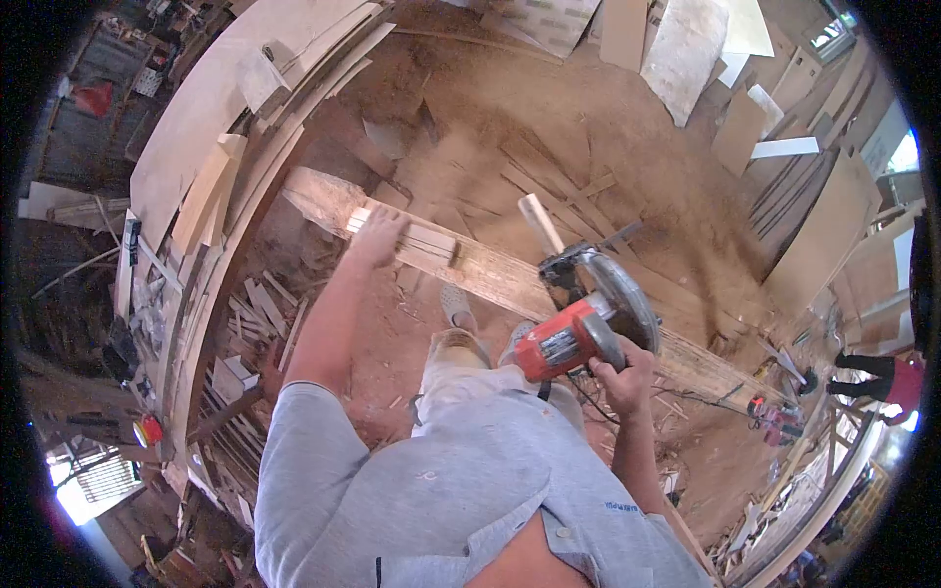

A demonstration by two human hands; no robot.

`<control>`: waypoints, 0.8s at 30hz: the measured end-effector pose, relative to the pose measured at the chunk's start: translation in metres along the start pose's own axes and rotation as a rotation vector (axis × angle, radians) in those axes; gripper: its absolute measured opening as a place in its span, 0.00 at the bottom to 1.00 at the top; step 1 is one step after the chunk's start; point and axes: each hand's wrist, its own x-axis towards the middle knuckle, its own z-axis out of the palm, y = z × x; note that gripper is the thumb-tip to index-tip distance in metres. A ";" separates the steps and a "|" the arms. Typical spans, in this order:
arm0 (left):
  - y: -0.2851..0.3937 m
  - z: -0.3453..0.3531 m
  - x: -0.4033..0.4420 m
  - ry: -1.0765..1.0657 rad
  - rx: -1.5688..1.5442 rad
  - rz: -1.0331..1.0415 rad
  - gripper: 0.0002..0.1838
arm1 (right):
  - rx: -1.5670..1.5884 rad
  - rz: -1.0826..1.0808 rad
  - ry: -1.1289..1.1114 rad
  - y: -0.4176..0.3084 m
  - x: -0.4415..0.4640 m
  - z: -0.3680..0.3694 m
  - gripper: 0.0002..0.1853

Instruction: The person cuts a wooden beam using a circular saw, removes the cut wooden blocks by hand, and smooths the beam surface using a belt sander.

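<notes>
Saw (561, 343) over plank (500, 281), right hand (627, 377) wrapped round its handle (600, 339); left hand (378, 237), on plank-top block (428, 241), grip unclear, safest well away.

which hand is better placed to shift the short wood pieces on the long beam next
Probably the left: the left hand is right at the short wood pieces, while the right hand holds the red saw farther along the long beam.

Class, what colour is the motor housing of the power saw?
The motor housing is mostly red, seen best in the head view.
</notes>
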 end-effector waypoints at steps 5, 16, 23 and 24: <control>-0.055 0.037 0.001 0.148 0.045 -0.102 0.47 | 0.023 -0.150 -0.171 -0.013 0.014 0.030 0.23; 0.078 0.061 -0.115 0.908 -0.944 -0.602 0.28 | -0.207 -0.275 -0.632 -0.075 0.087 0.092 0.28; 0.186 0.004 -0.154 0.343 -1.308 -0.405 0.47 | -0.300 -0.285 -0.577 -0.075 0.113 0.143 0.27; 0.195 -0.005 -0.151 0.315 -1.216 -0.389 0.52 | -0.343 -0.282 -0.566 -0.077 0.115 0.147 0.27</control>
